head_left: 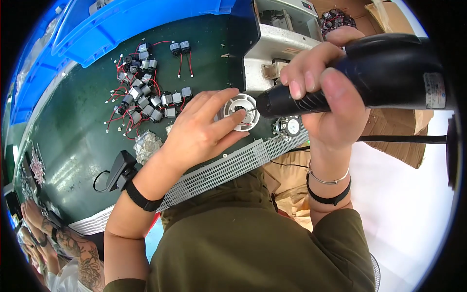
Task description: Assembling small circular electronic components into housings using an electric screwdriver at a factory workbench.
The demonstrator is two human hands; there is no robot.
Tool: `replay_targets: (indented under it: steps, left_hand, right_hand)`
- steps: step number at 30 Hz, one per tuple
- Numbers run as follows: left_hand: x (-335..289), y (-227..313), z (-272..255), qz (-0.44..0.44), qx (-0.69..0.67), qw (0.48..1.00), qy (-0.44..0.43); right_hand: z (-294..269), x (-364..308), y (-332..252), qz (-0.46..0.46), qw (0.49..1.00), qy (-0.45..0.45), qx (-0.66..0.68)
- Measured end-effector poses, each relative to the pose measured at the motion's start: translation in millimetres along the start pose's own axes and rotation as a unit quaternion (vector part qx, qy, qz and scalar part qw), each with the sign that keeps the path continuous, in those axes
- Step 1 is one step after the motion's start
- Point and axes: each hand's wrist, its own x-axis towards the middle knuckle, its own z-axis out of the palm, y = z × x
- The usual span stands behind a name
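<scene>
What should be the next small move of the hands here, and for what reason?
Probably press the black power screwdriver a little further into the white round part. Its tip already points at the part's centre, the right hand grips the tool, and the left hand steadies the part on the green table.

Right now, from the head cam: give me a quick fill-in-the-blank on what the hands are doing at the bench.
1. The right hand grips a black electric ____.
2. The left hand steadies a round ____ plastic disc on the mat.
3. The small motors piled on the green mat trail ____ wires.
4. The bin at the mat's far edge is ____.

Missing words: screwdriver; white; red; blue
</scene>
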Motion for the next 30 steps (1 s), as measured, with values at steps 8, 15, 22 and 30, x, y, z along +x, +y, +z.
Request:
replay_targets:
  steps: [8,15,22,30]
  left_hand:
    - [0,-1,2,-0.018,-0.011,1.0,0.009]
    - [0,-1,2,-0.007,0.002,1.0,0.022]
    - [-7,2,2,-0.021,0.002,0.999,0.046]
    - [-123,-97,-190,-0.34,0.283,0.873,0.205]
  right_hand:
    - [13,-2,-3,0.059,0.992,0.065,-0.089]
    - [33,-4,-1,0.025,0.975,0.114,-0.191]
    - [25,16,-7,-0.05,0.997,0.045,-0.046]
    - [34,41,-1,-0.24,0.882,0.279,-0.295]
